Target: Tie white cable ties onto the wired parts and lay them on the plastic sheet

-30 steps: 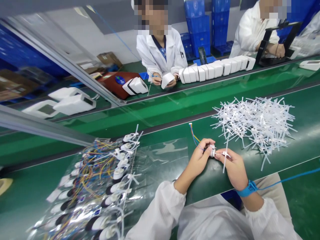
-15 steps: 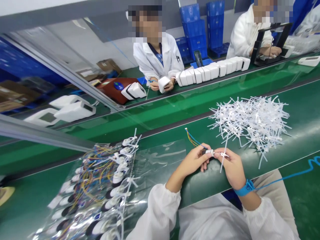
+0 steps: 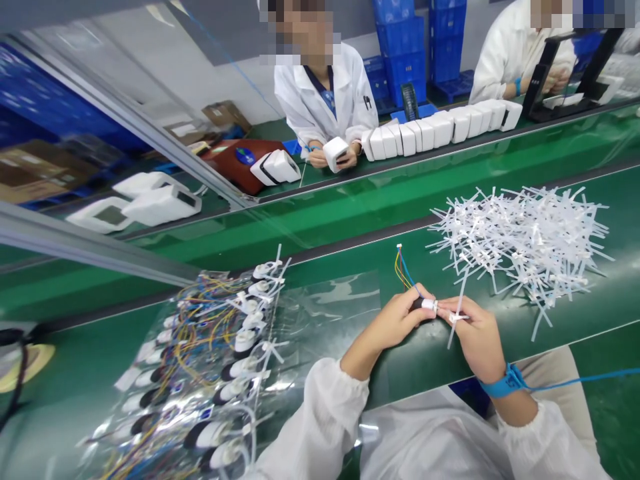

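My left hand (image 3: 395,321) is closed around a small white-and-black cylindrical part (image 3: 429,304). Thin coloured wires (image 3: 406,272) run up from that part and end in a small white plug. In the fingers of my right hand (image 3: 481,340) is a white cross-shaped tube piece (image 3: 455,318), its long thin arm pointing upward. The fingertips of both hands meet at the end of the cylindrical part; exactly how the two pieces touch there is hidden. Beyond my right hand lies a heap of similar white tube pieces (image 3: 525,237).
On the left, several wired cylindrical parts (image 3: 245,341) lie in rows on clear plastic sheeting (image 3: 340,297). A blue wrist strap (image 3: 503,381) with a cord circles my right wrist. Across the green bench, a co-worker (image 3: 327,93) handles a white housing (image 3: 336,154) beside a row of housings (image 3: 440,130).
The view has shifted, so the bench scene sits a little further right. My hands stay together on the same two pieces, and the wires now stand more upright.
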`<state>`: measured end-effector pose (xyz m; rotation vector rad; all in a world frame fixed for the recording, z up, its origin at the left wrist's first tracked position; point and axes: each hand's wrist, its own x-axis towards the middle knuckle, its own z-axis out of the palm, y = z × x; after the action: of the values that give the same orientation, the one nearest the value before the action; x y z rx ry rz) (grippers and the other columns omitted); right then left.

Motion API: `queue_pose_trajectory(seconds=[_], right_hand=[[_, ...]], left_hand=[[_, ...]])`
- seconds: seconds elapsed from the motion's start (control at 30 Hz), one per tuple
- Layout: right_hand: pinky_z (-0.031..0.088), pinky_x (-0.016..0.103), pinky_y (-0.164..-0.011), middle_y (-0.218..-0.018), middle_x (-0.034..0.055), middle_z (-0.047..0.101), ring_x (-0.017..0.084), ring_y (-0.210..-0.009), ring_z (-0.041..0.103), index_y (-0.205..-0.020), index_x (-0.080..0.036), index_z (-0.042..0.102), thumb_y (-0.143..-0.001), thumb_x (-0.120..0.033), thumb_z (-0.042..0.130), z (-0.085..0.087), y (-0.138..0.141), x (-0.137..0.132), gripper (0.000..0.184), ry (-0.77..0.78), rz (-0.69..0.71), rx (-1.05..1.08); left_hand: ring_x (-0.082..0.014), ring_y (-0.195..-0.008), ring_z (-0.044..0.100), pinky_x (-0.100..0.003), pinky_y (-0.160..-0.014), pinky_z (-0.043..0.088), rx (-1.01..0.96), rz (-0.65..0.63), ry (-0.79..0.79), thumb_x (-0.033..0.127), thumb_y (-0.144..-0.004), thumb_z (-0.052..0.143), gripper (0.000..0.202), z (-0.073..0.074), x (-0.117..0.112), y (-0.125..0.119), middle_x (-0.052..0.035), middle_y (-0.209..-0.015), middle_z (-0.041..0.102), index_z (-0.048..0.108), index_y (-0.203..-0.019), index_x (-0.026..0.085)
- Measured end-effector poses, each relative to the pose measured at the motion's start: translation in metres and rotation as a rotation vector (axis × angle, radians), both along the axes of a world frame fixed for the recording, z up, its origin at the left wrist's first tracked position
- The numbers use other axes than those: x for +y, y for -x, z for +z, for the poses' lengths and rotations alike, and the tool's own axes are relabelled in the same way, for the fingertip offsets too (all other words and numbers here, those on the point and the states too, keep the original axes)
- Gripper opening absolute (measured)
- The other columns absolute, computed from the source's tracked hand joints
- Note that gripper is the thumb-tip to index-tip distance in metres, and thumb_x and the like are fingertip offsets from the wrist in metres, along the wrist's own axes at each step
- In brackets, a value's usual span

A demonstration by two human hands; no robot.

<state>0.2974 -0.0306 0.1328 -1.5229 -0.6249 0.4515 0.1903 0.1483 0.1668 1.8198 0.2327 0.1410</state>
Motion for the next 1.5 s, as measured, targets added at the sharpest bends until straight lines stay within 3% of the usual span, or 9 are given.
queue_pose_trajectory(seconds=[0.27, 0.4, 0.53, 0.77, 0.93, 1.07, 1.17, 1.33, 1.5], right_hand=[[0.059, 0.043, -0.096, -0.111, 0.0069, 0.084, 0.030, -0.105, 0.077, -0.100, -0.028, 0.087, -0.093, -0.047, 0.086, -0.008, -0.003, 0.001, 0.020, -0.018, -0.007, 0.171], [0.059, 0.043, -0.097, -0.110, 0.0075, 0.084, 0.030, -0.105, 0.076, -0.101, -0.027, 0.086, -0.092, -0.048, 0.088, -0.009, -0.001, 0.002, 0.023, -0.065, -0.046, 0.195], [0.058, 0.042, -0.094, -0.109, 0.0076, 0.085, 0.030, -0.104, 0.076, -0.099, -0.027, 0.086, -0.091, -0.046, 0.087, -0.008, 0.000, 0.001, 0.021, -0.048, -0.052, 0.196], [0.060, 0.040, -0.093, -0.105, 0.0060, 0.084, 0.027, -0.101, 0.078, -0.092, -0.029, 0.087, -0.095, -0.038, 0.084, -0.001, 0.000, -0.002, 0.011, -0.114, -0.024, 0.058], [0.060, 0.040, -0.094, -0.107, 0.0062, 0.083, 0.027, -0.102, 0.078, -0.091, -0.029, 0.087, -0.097, -0.036, 0.082, 0.001, -0.003, -0.005, 0.010, -0.101, 0.029, -0.008], [0.059, 0.042, -0.095, -0.108, 0.0070, 0.083, 0.029, -0.104, 0.077, -0.090, -0.028, 0.086, -0.096, -0.042, 0.083, 0.002, -0.009, -0.006, 0.015, -0.045, 0.086, 0.027], [0.059, 0.045, -0.101, -0.113, 0.0078, 0.083, 0.031, -0.109, 0.076, -0.102, -0.028, 0.085, -0.096, -0.044, 0.083, -0.003, -0.010, -0.006, 0.017, -0.025, 0.119, 0.126], [0.060, 0.052, -0.112, -0.128, 0.0073, 0.081, 0.032, -0.125, 0.073, -0.123, -0.031, 0.082, -0.092, -0.026, 0.074, -0.014, -0.007, -0.007, 0.033, -0.210, 0.093, 0.349], [0.068, 0.050, -0.099, -0.131, 0.0099, 0.076, 0.033, -0.123, 0.071, -0.120, -0.030, 0.085, -0.088, -0.027, 0.074, -0.010, -0.004, -0.004, 0.034, -0.357, 0.042, 0.414]], left_hand=[[-0.0214, -0.087, 0.070, -0.031, -0.080, 0.053, -0.010, 0.065, 0.105, 0.043, -0.096, 0.081, 0.032, -0.008, -0.004, -0.004, -0.0045, -0.101, 0.077, 0.069, -0.114, 0.020], [-0.0218, -0.094, 0.071, -0.031, -0.086, 0.055, -0.048, 0.086, 0.105, 0.041, -0.095, 0.084, 0.032, -0.007, -0.009, -0.005, -0.0054, -0.106, 0.076, 0.070, -0.114, 0.020], [-0.0186, -0.081, 0.070, -0.030, -0.077, 0.055, -0.042, 0.066, 0.151, 0.047, -0.099, 0.081, 0.035, -0.009, -0.011, -0.003, -0.0033, -0.096, 0.074, 0.067, -0.115, 0.019], [-0.0244, -0.101, 0.072, -0.034, -0.093, 0.053, -0.099, 0.061, -0.037, 0.048, -0.100, 0.080, 0.032, -0.012, -0.007, 0.000, -0.0075, -0.111, 0.077, 0.071, -0.113, 0.020], [-0.0243, -0.097, 0.070, -0.034, -0.091, 0.052, -0.108, 0.015, -0.059, 0.054, -0.101, 0.079, 0.037, -0.013, -0.003, 0.001, -0.0076, -0.106, 0.077, 0.072, -0.111, 0.019], [-0.0262, -0.104, 0.072, -0.035, -0.096, 0.052, -0.079, 0.000, -0.055, 0.056, -0.098, 0.082, 0.039, -0.012, 0.000, -0.001, -0.0085, -0.110, 0.079, 0.075, -0.110, 0.020], [-0.0268, -0.107, 0.072, -0.035, -0.097, 0.052, -0.064, 0.015, -0.057, 0.056, -0.098, 0.083, 0.039, -0.011, 0.002, -0.003, -0.0083, -0.113, 0.079, 0.076, -0.113, 0.020], [-0.0239, -0.095, 0.072, -0.032, -0.086, 0.051, -0.009, 0.049, -0.167, 0.051, -0.098, 0.083, 0.036, -0.012, 0.003, -0.003, -0.0063, -0.107, 0.079, 0.076, -0.116, 0.021], [-0.0230, -0.096, 0.073, -0.032, -0.089, 0.052, -0.043, 0.076, -0.278, 0.042, -0.101, 0.078, 0.027, -0.011, 0.004, -0.003, -0.0059, -0.111, 0.080, 0.074, -0.120, 0.022]])
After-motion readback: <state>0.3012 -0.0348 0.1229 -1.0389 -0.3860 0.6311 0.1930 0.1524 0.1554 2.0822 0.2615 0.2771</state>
